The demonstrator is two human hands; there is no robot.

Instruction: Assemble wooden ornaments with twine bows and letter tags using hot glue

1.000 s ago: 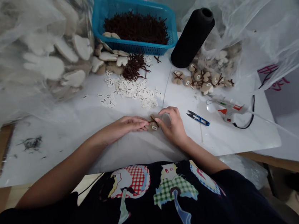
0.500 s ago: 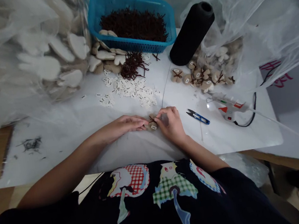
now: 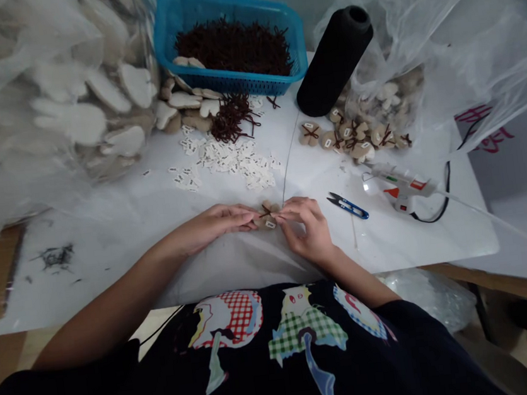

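Observation:
Between my hands, low over the white table, is a small beige felt flower [image 3: 263, 223] with a brown bow [image 3: 267, 211] and a tiny white label [image 3: 270, 224]. My left hand [image 3: 228, 219] grips its left edge, fingers closed. My right hand [image 3: 308, 225] is closed in a pinch at its right side, thumb and forefinger together by the bow; whether they hold the flower or a thread is hard to see. A dark thread [image 3: 289, 163] runs down the table from near the black thread cone [image 3: 331, 63] toward my right hand.
Blue thread snips [image 3: 347, 205] and a glue gun [image 3: 400, 185] lie to the right. Finished-looking flowers [image 3: 354, 136] sit by a plastic bag [image 3: 455, 42]. Ahead are loose labels [image 3: 235, 162], brown bows [image 3: 235, 117] and a blue basket [image 3: 235, 77]. Bagged felt pieces [image 3: 73, 111] stand left.
My right hand has shifted slightly to the right, its fingers drawn closer together and lying flatter. My left hand still holds the flower in nearly the same place.

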